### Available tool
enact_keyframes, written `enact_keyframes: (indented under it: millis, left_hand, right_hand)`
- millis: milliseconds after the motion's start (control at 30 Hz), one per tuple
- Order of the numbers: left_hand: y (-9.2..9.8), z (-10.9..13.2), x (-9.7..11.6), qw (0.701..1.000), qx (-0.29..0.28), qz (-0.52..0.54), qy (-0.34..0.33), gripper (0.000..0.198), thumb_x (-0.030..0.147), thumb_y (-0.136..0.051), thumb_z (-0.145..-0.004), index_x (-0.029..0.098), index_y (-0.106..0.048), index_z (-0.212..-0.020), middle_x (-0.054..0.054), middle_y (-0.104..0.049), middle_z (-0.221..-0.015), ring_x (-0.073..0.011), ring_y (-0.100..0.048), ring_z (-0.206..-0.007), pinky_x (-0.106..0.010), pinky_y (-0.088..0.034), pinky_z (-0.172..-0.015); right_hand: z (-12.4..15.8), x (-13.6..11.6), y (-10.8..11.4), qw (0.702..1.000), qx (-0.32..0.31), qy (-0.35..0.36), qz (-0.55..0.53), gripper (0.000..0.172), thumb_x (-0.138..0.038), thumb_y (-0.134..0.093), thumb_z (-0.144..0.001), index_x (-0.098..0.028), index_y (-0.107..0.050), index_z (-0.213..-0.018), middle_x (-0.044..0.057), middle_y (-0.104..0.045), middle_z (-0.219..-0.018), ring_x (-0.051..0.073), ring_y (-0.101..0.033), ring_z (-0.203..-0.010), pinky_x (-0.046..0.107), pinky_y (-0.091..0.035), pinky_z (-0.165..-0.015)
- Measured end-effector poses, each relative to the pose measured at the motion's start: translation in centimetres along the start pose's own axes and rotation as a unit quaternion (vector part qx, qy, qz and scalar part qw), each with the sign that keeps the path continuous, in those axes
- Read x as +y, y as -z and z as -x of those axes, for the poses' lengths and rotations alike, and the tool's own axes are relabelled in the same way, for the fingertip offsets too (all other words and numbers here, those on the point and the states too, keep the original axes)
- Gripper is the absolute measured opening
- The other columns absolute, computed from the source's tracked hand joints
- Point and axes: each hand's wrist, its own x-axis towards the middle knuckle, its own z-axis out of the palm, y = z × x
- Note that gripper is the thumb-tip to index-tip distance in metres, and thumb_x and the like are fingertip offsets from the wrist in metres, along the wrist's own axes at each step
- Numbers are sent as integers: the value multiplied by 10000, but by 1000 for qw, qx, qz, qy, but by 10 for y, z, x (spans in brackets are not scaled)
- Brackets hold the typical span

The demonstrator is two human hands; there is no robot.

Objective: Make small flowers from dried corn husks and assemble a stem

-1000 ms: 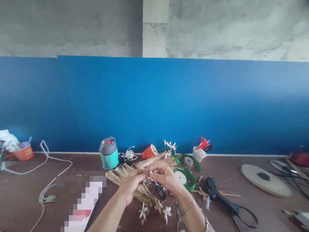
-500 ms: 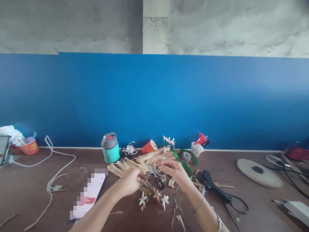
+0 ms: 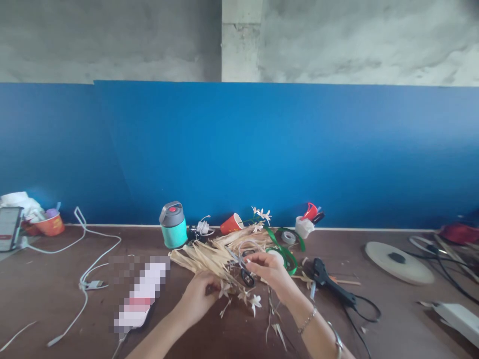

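Note:
My left hand [image 3: 200,295] rests low over the brown table, its fingers curled in at a small white petalled flower [image 3: 225,290]; the fingertips are partly hidden. Two more such flowers, a cream one [image 3: 244,296] and a white one [image 3: 256,302], lie just to the right. My right hand [image 3: 270,272] has thumb and fingers drawn together above the dark-handled scissors [image 3: 247,279]; whatever it pinches is too small to make out. Behind both hands spreads a heap of dry, pale husk strips [image 3: 202,257]. Green ribbon [image 3: 288,264] curls beyond my right hand.
A black glue gun [image 3: 331,285] with its cord lies at right, near a round pale lid [image 3: 398,263]. A phone [image 3: 144,294] and white cables [image 3: 85,259] are at left. A teal flask [image 3: 174,232] and a tipped red paper cup [image 3: 231,224] stand near the blue partition [image 3: 239,154].
My left hand has come down and nearer to the white flower, which has shifted slightly up. My right hand has lowered a little beside the scissors. The whole view has shifted slightly.

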Motion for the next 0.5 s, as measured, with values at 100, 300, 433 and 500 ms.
enact_keyframes:
  millis: [100,300,433,500]
  left_hand:
    - [10,-6,14,991,7,128,41,158,322,-618,-729,172,-603,-682,-23,-622,-734,-168,-556,-678,-256,-425,-634]
    - [15,-12,42,965,78,249,-12,183,323,-645,-732,176,-548,-681,-5,-573,-739,-159,-520,-736,-248,-400,-703]
    - [4,-14,40,953,110,276,-61,118,264,-640,-742,184,-563,-702,-7,-580,-767,-158,-537,-750,-252,-404,-723]
    - [-1,-14,36,955,119,262,-72,88,240,-631,-749,187,-579,-702,-8,-590,-775,-159,-546,-757,-256,-405,-736]
  right_hand:
    - [1,-12,0,999,-24,14,32,298,-433,-720,-649,-186,-744,-814,17,-630,-630,121,-480,-525,247,-374,-489]
    - [9,-44,-6,989,-76,96,85,212,-341,-656,-718,-199,-733,-856,13,-636,-698,136,-521,-626,255,-418,-588]
    - [14,-45,-11,990,-94,103,12,225,-321,-625,-734,-197,-640,-921,-24,-553,-652,99,-429,-560,213,-327,-498]
    - [14,-42,-11,991,-95,99,5,143,-297,-605,-743,-189,-620,-836,-23,-539,-663,87,-401,-550,206,-298,-486]
